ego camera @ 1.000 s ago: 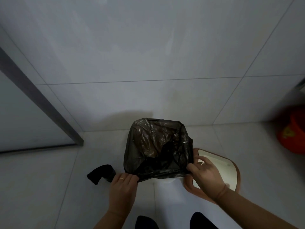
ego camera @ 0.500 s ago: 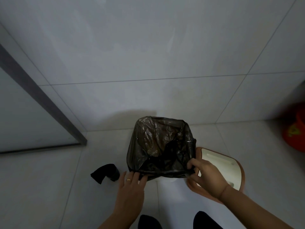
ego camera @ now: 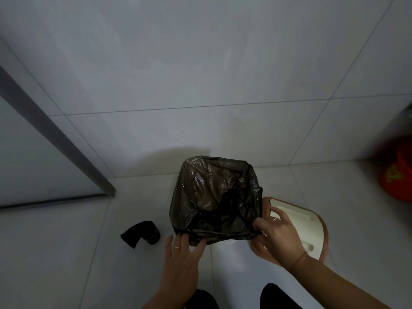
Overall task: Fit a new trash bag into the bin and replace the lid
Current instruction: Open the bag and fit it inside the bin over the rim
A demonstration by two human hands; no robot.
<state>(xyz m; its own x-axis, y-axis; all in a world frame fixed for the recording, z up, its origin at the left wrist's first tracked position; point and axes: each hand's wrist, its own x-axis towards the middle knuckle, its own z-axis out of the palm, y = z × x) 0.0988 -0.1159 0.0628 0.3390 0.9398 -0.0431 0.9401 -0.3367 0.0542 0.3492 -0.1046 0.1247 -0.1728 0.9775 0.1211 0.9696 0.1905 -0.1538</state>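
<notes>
A dark brown trash bag (ego camera: 214, 192) lines the bin, its mouth folded over the rim so only a pale strip of the bin (ego camera: 231, 243) shows at the near edge. My left hand (ego camera: 181, 262) lies flat with fingers spread against the bag's near left corner. My right hand (ego camera: 278, 235) pinches the bag's edge at the near right corner. The lid (ego camera: 296, 224), cream with a brown rim, lies on the floor just right of the bin, partly under my right hand.
A black roll of bags (ego camera: 141, 233) lies on the floor left of the bin. A red bucket (ego camera: 396, 175) stands at the far right. Tiled wall rises behind the bin, a grey door frame (ego camera: 55, 132) to the left. My feet (ego camera: 278, 295) show at the bottom.
My left hand has let go of the bag's edge and flattened, fingers spread. My right hand stays pinched on the right corner. The view has shifted slightly left and nearer.
</notes>
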